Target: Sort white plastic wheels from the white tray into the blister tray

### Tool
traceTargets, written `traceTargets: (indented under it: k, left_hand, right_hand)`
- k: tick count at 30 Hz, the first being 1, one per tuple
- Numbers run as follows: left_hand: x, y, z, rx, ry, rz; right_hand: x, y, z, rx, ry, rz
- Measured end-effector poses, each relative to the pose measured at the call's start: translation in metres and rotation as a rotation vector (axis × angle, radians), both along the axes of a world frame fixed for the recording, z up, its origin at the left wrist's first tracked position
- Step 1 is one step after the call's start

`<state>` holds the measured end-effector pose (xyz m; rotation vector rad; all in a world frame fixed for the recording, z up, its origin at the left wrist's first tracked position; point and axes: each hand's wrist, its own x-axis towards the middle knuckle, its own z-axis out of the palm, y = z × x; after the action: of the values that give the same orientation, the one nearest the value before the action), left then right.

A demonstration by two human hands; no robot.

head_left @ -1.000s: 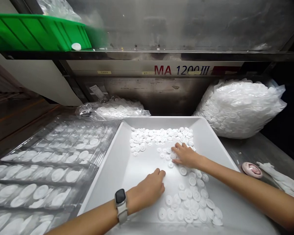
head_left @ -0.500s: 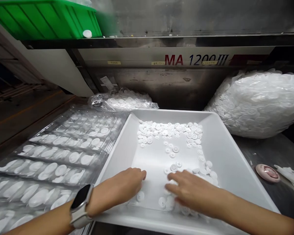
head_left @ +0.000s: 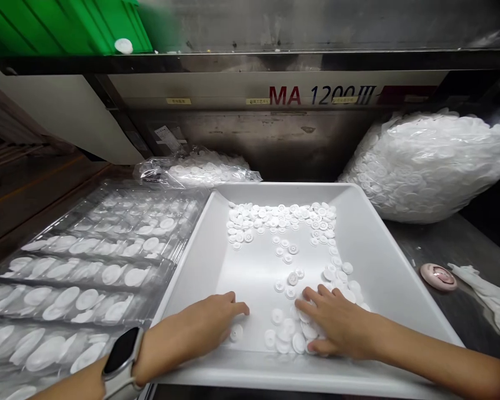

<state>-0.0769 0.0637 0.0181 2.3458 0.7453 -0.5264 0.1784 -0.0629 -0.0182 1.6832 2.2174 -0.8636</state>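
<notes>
Small round white plastic discs (head_left: 281, 212) with spoked, wheel-like faces lie in a big white tray (head_left: 408, 289). My right hand (head_left: 341, 322) is palm down over a cluster of them at the tray's near right, fingers spread and touching discs. At the near left of the tray hovers my left hand (head_left: 204, 328), a watch on its wrist, fingers loosely bent and apart. Just beside its fingertips lies a single disc (head_left: 236, 333). I see nothing held in it, though its palm is hidden. Several loose discs (head_left: 291, 278) lie mid-tray.
Left of the tray, clear plastic trays (head_left: 166, 278) hold rows of white discs. Bags of white parts stand behind (head_left: 208, 169) and at right (head_left: 437, 166). A pink oval object (head_left: 438, 276) and white gloves (head_left: 483, 294) lie right. A green crate (head_left: 66, 28) sits on the ledge.
My right hand has come down onto the near discs and its fingers have spread. More discs now lie in a cluster beside it. The left hand has hardly moved; the view has shifted slightly.
</notes>
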Motion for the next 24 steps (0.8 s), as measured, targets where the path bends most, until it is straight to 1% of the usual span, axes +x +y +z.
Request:
traceTargets:
  k: [3, 6, 9, 13, 16, 20, 23, 24]
  left_hand:
    - [0.017, -0.008, 0.008, -0.026, -0.048, -0.027]
    - [0.021, -0.013, 0.021, -0.055, -0.082, 0.0]
    - [0.012, -0.011, 0.028, -0.075, -0.08, 0.071]
    - [-0.006, -0.005, 0.025, -0.099, -0.028, 0.21]
    - [-0.011, -0.005, 0.023, -0.114, -0.015, 0.278]
    - [-0.009, -0.015, 0.03, -0.159, -0.051, 0.369]
    - [-0.014, -0.027, 0.035, -0.208, -0.113, 0.449]
    - [-0.017, -0.032, 0.035, -0.281, -0.172, 0.5]
  right_hand:
    - [0.008, -0.01, 0.006, -0.068, 0.099, -0.029]
    - [0.024, -0.018, 0.01, -0.154, 0.217, -0.057]
    - [0.036, -0.021, 0.01, -0.202, 0.308, -0.076]
    - [0.035, -0.021, 0.006, -0.208, 0.435, -0.121]
    - [0.027, -0.023, 0.005, -0.197, 0.517, -0.211]
    - [0.021, -0.024, -0.001, -0.234, 0.604, -0.354]
    - [0.021, -0.02, -0.011, -0.376, 0.669, -0.484]
    - [0.021, -0.017, -0.012, -0.433, 0.695, -0.526]
